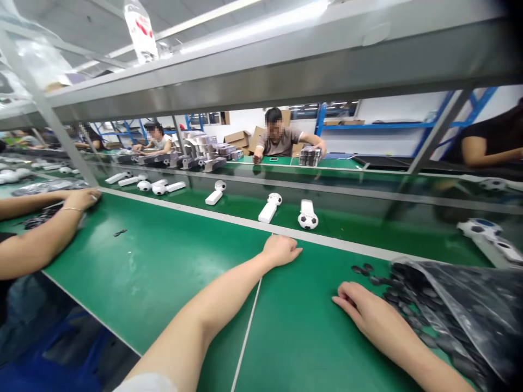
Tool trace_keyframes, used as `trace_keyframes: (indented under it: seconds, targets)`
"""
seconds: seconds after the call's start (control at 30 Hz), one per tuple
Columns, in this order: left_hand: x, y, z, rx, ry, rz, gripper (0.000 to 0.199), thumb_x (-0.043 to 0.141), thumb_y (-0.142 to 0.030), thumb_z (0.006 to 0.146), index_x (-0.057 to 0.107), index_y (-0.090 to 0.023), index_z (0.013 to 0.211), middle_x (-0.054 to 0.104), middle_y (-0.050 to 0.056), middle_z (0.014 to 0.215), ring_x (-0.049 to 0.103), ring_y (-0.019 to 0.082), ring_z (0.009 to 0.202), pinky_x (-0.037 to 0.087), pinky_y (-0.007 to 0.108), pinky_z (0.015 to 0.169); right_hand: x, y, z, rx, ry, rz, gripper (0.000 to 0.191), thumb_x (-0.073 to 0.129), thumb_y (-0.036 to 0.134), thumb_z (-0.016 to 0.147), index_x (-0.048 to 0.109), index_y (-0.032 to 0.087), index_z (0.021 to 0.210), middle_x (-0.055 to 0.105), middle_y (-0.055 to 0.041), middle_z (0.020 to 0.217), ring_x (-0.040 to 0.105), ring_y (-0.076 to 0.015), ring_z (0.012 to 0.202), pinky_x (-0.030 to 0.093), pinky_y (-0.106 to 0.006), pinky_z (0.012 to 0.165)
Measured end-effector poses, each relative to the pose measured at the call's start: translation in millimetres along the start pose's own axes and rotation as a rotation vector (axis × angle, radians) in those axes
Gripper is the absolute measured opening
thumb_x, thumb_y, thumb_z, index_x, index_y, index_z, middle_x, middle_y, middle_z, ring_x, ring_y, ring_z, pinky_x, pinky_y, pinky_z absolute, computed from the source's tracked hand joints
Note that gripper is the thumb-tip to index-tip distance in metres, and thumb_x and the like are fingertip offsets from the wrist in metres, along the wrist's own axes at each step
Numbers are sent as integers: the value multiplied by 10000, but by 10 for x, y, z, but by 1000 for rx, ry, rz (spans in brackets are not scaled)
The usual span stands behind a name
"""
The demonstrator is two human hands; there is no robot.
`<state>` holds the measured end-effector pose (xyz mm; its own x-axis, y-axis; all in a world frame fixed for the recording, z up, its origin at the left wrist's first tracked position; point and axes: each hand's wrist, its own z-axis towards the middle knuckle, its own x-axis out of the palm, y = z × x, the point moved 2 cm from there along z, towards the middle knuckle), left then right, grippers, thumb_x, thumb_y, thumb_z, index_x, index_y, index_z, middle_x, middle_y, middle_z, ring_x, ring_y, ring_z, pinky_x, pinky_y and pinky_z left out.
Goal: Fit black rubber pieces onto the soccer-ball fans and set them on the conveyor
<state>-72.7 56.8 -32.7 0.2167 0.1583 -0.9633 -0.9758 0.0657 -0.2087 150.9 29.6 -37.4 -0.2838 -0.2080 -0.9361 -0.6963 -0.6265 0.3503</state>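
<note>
My left hand (280, 250) rests on the green workbench (294, 332), its fingertips at a grey metal strip (229, 216), and it holds nothing. My right hand (359, 307) lies on the bench with its fingers apart, also holding nothing. It is nearest to scattered small dark pieces (363, 269), which spill from a clear plastic bag (457, 310) of similar pieces. Beyond the strip, on a green belt (347, 220), lie white handles with football-patterned balls (308, 220).
A co-worker's hand (77, 198) with a bracelet rests at the bench's left. A small dark piece (120, 232) lies near it. A grey metal shelf (245, 76) spans overhead, holding a plastic bottle (141, 32). Another person (278, 139) sits across the belt beside stacked boxes.
</note>
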Motion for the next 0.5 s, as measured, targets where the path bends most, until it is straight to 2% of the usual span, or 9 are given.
trace_keyframes:
  seconds: [0.17, 0.33, 0.43, 0.5]
  targets:
    - [-13, -18, 13, 38, -15, 11, 329, 476, -432, 851, 587, -150, 723, 617, 24, 729, 570, 140, 685, 452, 293, 635, 40, -83, 27, -22, -14, 35, 284, 332, 445, 873, 455, 223, 746, 528, -26, 763, 570, -176, 660, 431, -282, 615]
    - [-86, -33, -36, 161, -50, 27, 365, 450, -397, 843, 549, -178, 567, 619, 44, 607, 567, 183, 596, 344, 277, 493, 32, -93, 15, -41, -37, 81, 275, 356, 444, 864, 478, 229, 743, 546, -25, 756, 582, -177, 670, 447, -268, 613]
    - [-149, -279, -190, 348, -26, 18, 346, 429, -351, 844, 544, -185, 563, 627, 59, 633, 568, 185, 624, 345, 298, 544, 39, -85, 33, -50, -77, 74, 263, 365, 416, 871, 497, 226, 746, 545, -20, 750, 567, -169, 640, 441, -272, 599]
    - [-114, -612, -370, 578, 42, -33, 291, 465, -336, 812, 548, -208, 564, 628, 45, 654, 564, 174, 660, 355, 308, 596, 7, -45, 26, -62, -124, 96, 226, 385, 370, 870, 519, 221, 766, 552, -26, 774, 559, -166, 657, 445, -277, 616]
